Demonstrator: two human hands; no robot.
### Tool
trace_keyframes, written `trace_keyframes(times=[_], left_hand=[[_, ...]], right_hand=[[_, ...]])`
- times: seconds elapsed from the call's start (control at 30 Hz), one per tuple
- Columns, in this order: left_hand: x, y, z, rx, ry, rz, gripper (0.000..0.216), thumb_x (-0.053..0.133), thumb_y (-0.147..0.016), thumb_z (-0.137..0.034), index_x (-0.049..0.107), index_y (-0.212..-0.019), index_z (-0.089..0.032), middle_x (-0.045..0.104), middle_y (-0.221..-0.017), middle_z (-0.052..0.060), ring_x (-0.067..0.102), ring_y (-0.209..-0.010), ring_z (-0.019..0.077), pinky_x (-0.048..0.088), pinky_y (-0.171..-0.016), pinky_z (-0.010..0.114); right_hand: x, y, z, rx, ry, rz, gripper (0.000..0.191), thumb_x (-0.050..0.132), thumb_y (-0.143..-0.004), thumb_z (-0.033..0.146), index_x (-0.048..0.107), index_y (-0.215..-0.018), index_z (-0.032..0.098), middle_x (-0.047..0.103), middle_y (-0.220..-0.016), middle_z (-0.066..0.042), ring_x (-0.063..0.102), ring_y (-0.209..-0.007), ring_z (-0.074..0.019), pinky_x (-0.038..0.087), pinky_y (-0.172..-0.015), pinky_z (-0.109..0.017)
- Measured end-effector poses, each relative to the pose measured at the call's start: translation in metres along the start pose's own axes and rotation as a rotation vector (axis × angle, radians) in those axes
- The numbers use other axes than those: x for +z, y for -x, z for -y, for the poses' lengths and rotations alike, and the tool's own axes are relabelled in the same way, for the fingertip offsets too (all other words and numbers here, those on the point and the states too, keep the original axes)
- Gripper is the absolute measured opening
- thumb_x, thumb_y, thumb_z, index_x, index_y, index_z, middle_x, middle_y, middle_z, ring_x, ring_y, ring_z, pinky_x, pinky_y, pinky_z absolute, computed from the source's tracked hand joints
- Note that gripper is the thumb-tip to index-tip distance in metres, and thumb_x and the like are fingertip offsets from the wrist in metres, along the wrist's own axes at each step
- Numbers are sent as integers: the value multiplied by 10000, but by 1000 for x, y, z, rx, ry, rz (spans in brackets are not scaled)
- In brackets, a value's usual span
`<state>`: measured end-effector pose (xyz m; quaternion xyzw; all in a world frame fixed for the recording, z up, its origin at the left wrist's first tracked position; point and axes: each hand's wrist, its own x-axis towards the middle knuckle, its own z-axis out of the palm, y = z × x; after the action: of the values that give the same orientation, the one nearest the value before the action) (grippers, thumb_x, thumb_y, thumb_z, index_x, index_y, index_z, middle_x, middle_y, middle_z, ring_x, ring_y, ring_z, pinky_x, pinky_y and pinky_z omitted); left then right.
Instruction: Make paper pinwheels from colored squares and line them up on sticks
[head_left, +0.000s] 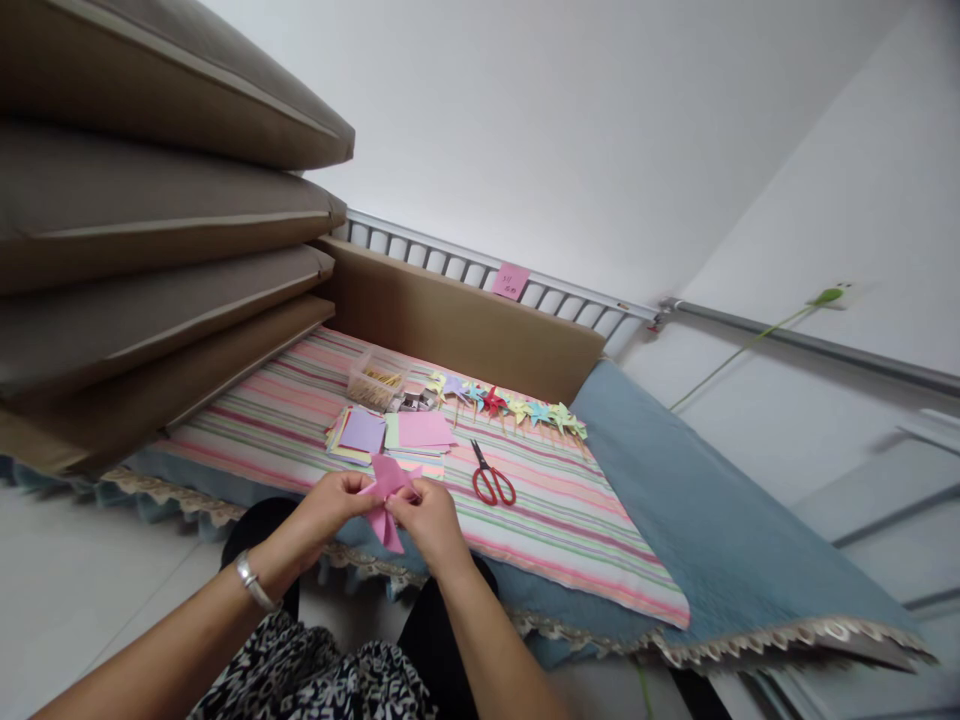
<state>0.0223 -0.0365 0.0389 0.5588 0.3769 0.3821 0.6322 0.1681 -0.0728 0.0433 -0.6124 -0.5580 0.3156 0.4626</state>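
Observation:
A pink paper pinwheel (388, 478) is held between both hands, above the front edge of the striped cloth. My left hand (341, 497) pinches its left side with thumb and fingers, and a bracelet circles that wrist. My right hand (429, 515) is closed at the pinwheel's middle and right side; whether a small pin is in those fingers I cannot tell. Just beyond lie a stack of paper squares with a purple one (363, 431) on top and another stack topped with pink paper (424, 429). Scissors with red handles (493, 485) rest to the right.
Finished paper pinwheels on sticks (493, 402) lie in a row at the back. A clear plastic box of thin sticks (377, 380) stands left of them. Stacked cushions (165, 210) rise on the left, and a brown panel (450, 312) borders the striped cloth (577, 540).

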Motion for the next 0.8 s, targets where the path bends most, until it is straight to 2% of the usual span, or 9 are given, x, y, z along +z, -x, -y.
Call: trace_keyframes(times=[0.2, 0.47, 0.67, 0.8], left_hand=[[-2, -3, 4, 2, -11, -17, 214, 724, -593, -336, 662, -624, -134, 594, -557, -13, 484, -560, 134, 327, -599, 253], [0, -1, 1, -14, 37, 40, 170, 759, -541, -250, 633, -591, -147, 601, -557, -35, 487, -563, 118, 334, -612, 237], [0, -1, 3, -23, 39, 24, 221, 711, -626, -346, 661, -635, -130, 620, -593, -10, 487, -585, 125, 332, -634, 242], [-5, -1, 1, -36, 32, 15, 218, 694, -610, -347, 637, -610, -136, 587, -557, -18, 463, -557, 125, 323, -611, 248]], right_hand=[[2, 0, 2, 15, 13, -26, 121, 566, -612, 193, 518, -502, 186, 538, -493, 36, 479, -501, -122, 364, -515, -226], [5, -4, -8, 36, -3, -27, 122, 565, -612, 213, 500, -511, 191, 530, -460, 43, 493, -483, -125, 379, -498, -218], [7, -1, -6, 33, 0, -28, 153, 572, -607, 197, 471, -493, 199, 502, -439, 52, 473, -474, -124, 367, -493, -224], [4, 2, -5, 21, -17, 4, 121, 619, -630, 236, 539, -555, 186, 571, -526, 31, 524, -524, -135, 414, -537, -234]])
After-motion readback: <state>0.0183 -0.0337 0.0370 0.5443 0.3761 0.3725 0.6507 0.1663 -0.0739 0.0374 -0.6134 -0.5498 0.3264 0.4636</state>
